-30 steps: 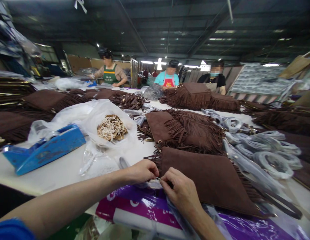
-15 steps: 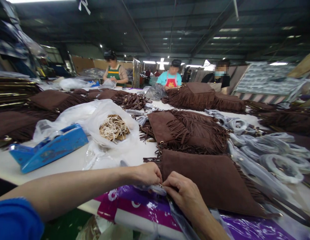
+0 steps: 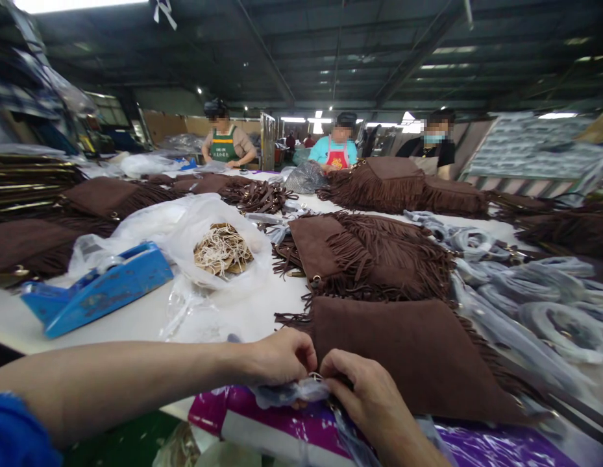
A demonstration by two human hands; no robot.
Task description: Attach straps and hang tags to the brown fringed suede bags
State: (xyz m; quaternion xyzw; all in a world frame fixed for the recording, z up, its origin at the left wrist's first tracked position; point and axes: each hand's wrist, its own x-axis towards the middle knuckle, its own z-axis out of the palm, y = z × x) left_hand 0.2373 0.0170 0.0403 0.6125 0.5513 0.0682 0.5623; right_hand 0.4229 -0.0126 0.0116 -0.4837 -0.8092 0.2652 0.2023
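Note:
My left hand (image 3: 284, 355) is closed in a pinch on a strap wrapped in clear plastic (image 3: 301, 392). Facing it, the fingers of my right hand (image 3: 362, 384) are closed on the same strap, beside a small metal clasp (image 3: 315, 376) that shows between both hands. Part of the wrapped strap hangs below my right hand. Just behind my hands lies a dark brown fringed bag (image 3: 398, 353), its flat side up. Under the hands is purple and magenta plastic packaging (image 3: 282, 415). The fingertips partly hide the clasp.
A blue tape dispenser (image 3: 101, 282) stands at left, beside a plastic bag (image 3: 177, 227) of stringed tags (image 3: 223, 250). More fringed bags (image 3: 374, 253) lie beyond. Plastic-wrapped straps (image 3: 535, 285) are heaped at right. Several people work across the white table (image 3: 204, 318).
Both hands have dropped slightly in view, still together at the strap. The gap between their fingertips is a little wider, and more of the metal clasp shows.

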